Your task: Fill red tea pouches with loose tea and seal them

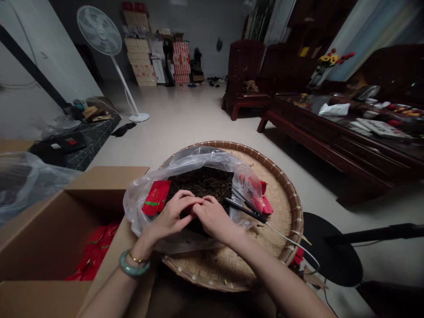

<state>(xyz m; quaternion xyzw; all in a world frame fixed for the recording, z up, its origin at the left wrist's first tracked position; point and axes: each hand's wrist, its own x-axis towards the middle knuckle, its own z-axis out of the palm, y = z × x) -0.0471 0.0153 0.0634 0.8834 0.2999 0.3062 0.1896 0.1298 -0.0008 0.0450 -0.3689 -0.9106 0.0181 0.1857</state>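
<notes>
My left hand point(174, 215) and my right hand point(213, 217) meet fingertip to fingertip over a clear plastic bag point(198, 161) of dark loose tea leaves point(205, 182). Both pinch a small red packet point(190, 208), mostly hidden under the fingers. The bag lies in a round woven bamboo tray point(285, 194). A stack of red packets point(155, 197) leans at the bag's left edge. More red packets point(265, 204) lie to the right of the bag. A black clamp-like tool point(247, 206) with a white cord rests just right of my right hand.
An open cardboard box point(59, 229) with red packets point(94, 251) inside stands at my left. A black round stool point(331, 251) is at the right. Behind are a dark wooden table point(331, 132), a wooden chair point(243, 75), a white standing fan point(99, 31) and stacked boxes point(145, 57).
</notes>
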